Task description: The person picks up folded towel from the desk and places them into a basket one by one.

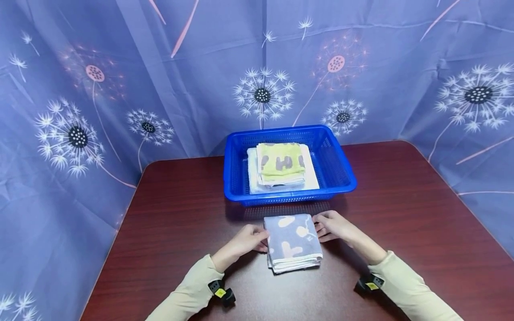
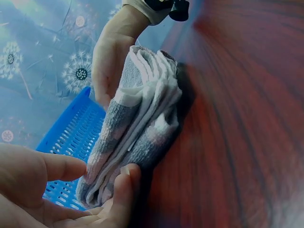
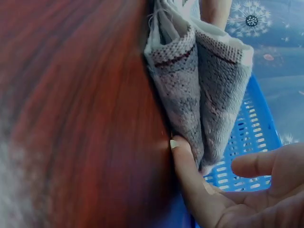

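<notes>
A folded grey towel (image 1: 290,238) with white and pale pink shapes lies on the table in front of the basket, its stacked white-edged layers facing the wearer. At its left side is my left hand (image 1: 250,238); in the left wrist view the thumb (image 2: 71,166) meets the upper layer while fingertips (image 2: 127,178) press low on the side, pinching the edge. My right hand (image 1: 333,226) is at the opposite side. Its fingertips (image 3: 179,145) touch the bottom fold in the right wrist view, with the thumb (image 3: 251,164) held apart from the cloth.
Behind the towel stands a blue perforated basket (image 1: 345,178). Inside it, a yellow-green folded towel (image 1: 283,160) with grey shapes tops a pile over a larger white towel (image 1: 312,176). A dandelion-print curtain (image 1: 201,89) surrounds the back and sides of the dark red wooden table (image 1: 172,205).
</notes>
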Demonstrator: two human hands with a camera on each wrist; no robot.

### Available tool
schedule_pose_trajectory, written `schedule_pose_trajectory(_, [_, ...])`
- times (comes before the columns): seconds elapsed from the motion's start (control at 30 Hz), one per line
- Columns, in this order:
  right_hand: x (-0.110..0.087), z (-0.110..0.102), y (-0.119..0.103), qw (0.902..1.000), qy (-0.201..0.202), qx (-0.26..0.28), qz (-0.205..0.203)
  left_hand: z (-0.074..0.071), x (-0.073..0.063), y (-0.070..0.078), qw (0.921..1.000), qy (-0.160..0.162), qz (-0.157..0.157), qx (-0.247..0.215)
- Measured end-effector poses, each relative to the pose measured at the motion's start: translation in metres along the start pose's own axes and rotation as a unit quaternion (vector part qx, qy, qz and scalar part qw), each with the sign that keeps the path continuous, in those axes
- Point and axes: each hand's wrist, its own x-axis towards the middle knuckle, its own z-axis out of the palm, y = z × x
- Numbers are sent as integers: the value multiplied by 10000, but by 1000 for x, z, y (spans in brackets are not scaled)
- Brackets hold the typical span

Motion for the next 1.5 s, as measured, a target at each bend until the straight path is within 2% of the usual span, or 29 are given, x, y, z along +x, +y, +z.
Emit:
schedule_pose_trajectory(0.27, [2, 8, 3, 9997, 183, -145, 13, 6, 1, 0, 9999, -14, -55, -125])
schedule_pose_trajectory(0.37, [1, 11, 5, 9993, 260, -247, -79, 9, 1, -1, 9999, -17, 18, -106])
schedule_pose_trajectory(0.53, [-1, 18, 7, 9962, 627, -552, -242, 14, 3, -1, 9999, 106, 51, -60])
schedule_pose_trajectory(0.63, [-2, 22, 6, 9860, 1044, -1269, -269, 17, 4, -1, 9996, 258, 84, 52])
schedule_pose_trajectory(0.77, [-3, 25, 4, 9571, 1532, -2418, -452, 21, 5, -1, 9974, 573, 191, 389])
schedule_pose_trajectory(0.87, [-2, 27, 1, 9445, 1705, -2748, -582, 24, 7, 1, 9922, 919, 245, 802])
schedule_pose_trajectory(0.93, [-1, 28, 0, 9452, 1734, -2706, -580, 26, 8, 4, 9845, 1211, 320, 1226])
schedule_pose_trajectory(1.03, [-1, 30, -1, 9474, 1808, -2582, -559, 29, 10, 7, 9638, 1726, 519, 1965])
schedule_pose_trajectory(1.13, [-2, 31, -2, 9490, 1890, -2463, -547, 33, 12, 9, 9477, 2077, 653, 2332])
schedule_pose_trajectory(1.27, [-2, 32, -3, 9486, 2022, -2369, -568, 37, 13, 10, 9478, 2207, 614, 2218])
schedule_pose_trajectory(1.5, [-3, 33, -7, 9454, 2214, -2299, -660, 38, 9, 15, 9558, 2206, 476, 1883])
